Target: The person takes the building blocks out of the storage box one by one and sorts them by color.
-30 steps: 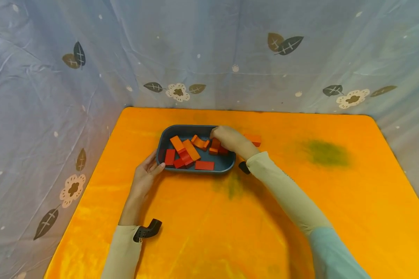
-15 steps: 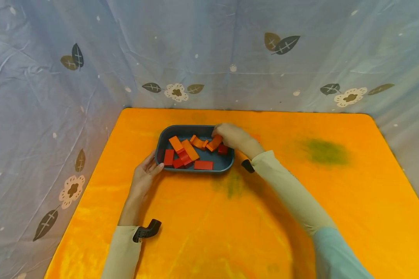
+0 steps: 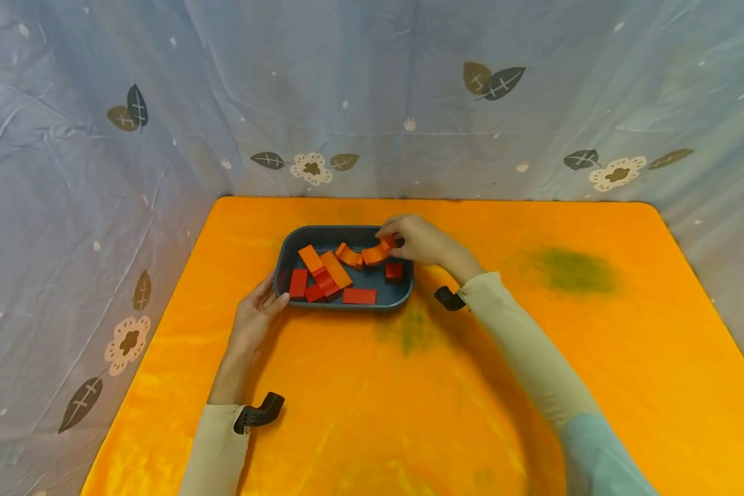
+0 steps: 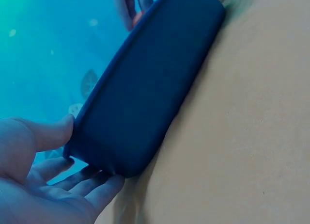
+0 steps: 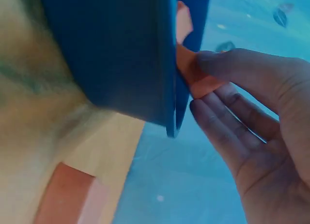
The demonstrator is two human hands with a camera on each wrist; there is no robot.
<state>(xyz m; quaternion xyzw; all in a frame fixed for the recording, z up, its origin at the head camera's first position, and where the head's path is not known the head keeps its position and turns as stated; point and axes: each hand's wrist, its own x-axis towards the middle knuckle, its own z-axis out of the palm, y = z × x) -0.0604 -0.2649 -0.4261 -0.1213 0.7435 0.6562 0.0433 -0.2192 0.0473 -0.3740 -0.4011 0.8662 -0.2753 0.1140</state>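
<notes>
A dark blue tray (image 3: 347, 304) sits on the orange table and holds several red and orange blocks (image 3: 328, 272). My right hand (image 3: 393, 242) is over the tray's far right part and pinches an orange block (image 3: 375, 254) between thumb and fingers, raised above the others. The right wrist view shows that block (image 5: 193, 76) at the tray's rim (image 5: 170, 64), held by my right hand (image 5: 203, 83). My left hand (image 3: 273, 296) rests against the tray's near left corner. In the left wrist view its thumb and straight fingers (image 4: 89, 183) touch that corner of the tray (image 4: 145, 98).
A small red block (image 3: 393, 270) lies alone at the tray's right end. Another orange block (image 5: 68, 195) lies on the table outside the tray, by my right wrist. Blue flowered cloth (image 3: 372, 103) walls the table at the back and both sides. A green stain (image 3: 573, 270) marks the right.
My right hand has picked an orange block out of the tray's right end and raised it toward the far rim. The left hand has stayed at the tray's corner.
</notes>
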